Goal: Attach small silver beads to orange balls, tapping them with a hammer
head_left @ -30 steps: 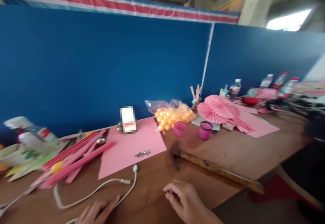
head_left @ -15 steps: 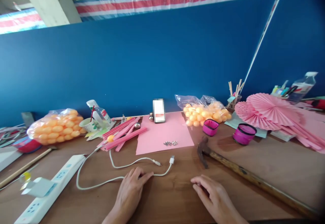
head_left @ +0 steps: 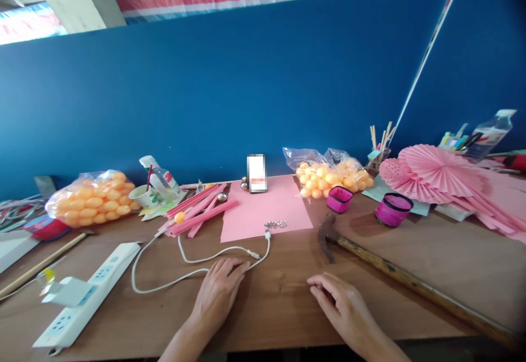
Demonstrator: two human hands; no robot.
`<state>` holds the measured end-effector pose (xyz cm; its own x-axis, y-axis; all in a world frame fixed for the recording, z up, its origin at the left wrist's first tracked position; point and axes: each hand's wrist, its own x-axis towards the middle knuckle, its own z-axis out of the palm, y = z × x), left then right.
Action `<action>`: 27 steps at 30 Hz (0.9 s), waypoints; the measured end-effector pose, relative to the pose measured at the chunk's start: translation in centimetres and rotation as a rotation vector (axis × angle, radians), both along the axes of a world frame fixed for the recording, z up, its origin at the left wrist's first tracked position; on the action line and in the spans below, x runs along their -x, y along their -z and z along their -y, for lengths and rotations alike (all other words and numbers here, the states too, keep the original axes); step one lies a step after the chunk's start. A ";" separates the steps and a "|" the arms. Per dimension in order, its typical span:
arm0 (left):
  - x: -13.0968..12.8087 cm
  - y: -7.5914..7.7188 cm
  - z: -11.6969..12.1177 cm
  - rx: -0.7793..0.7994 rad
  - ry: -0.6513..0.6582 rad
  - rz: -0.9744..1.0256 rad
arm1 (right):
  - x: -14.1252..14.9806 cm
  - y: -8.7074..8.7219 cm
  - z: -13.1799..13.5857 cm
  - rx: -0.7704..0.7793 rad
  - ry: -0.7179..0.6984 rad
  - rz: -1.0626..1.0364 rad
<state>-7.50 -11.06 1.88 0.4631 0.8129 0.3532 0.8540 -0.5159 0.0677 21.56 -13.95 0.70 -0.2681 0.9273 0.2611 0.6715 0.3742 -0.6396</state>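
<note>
My left hand point(head_left: 221, 288) rests on the wooden table with its fingers closed over a white USB cable point(head_left: 257, 262). The cable comes out past my thumb, and its USB plug point(head_left: 268, 234) lies at the near edge of a pink paper sheet point(head_left: 242, 225). To the right, my right hand point(head_left: 339, 302) lies loosely curled on its side, thumb and forefinger slightly apart, with nothing visible between them. Nearest to it is a claw hammer point(head_left: 382, 268) with a rusty head. Small silvery pieces point(head_left: 275, 224) sit in a cluster on the sheet.
A white power strip point(head_left: 92, 299) is at the left. Bags of orange balls point(head_left: 92, 203) and more balls point(head_left: 324, 178) stand along the blue partition point(head_left: 205, 93). Pink strips point(head_left: 205, 217), magenta containers point(head_left: 340, 200) and pink paper fans point(head_left: 435, 178) lie farther back.
The USB plug has swung left and away from me, up to the pink sheet's edge. My left hand has shifted slightly with the cable; my right hand stays nearly in place.
</note>
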 end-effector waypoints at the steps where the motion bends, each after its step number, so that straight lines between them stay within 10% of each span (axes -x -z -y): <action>1: -0.1 -0.2 0.1 -0.001 0.009 0.005 | 0.0 0.0 0.0 -0.003 -0.001 -0.002; 27: 0.0 -0.7 -4.3 -0.072 -0.025 -0.105 | -0.2 0.0 0.0 0.015 -0.025 -0.011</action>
